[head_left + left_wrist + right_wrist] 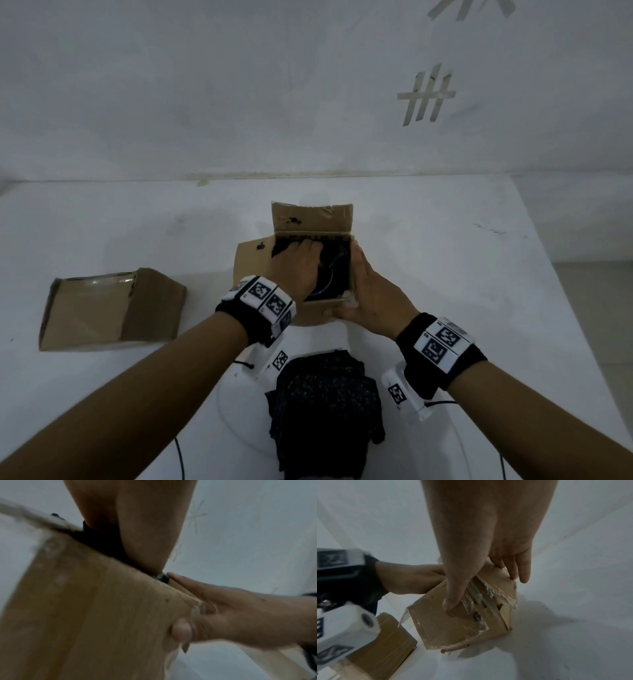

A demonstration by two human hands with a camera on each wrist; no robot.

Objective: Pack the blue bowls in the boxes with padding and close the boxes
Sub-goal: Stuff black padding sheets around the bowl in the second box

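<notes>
An open cardboard box (313,217) stands mid-table with its flaps spread. Inside it lies black padding (337,253), and a thin arc of a blue bowl's rim (328,286) shows beneath. My left hand (298,263) reaches into the box and presses on the padding; its fingertips are buried in the dark material. In the left wrist view the palm (145,527) drops behind the box wall (94,608). My right hand (370,291) grips the box's near right corner, with the thumb (452,601) on the taped near face (453,626) and the fingers (520,566) along the right wall.
A second cardboard box (113,308) lies on the white table (462,274) to the left, also seen as the box (385,649) in the right wrist view. A pile of black padding (325,411) sits near the front edge between my forearms. A white wall stands behind.
</notes>
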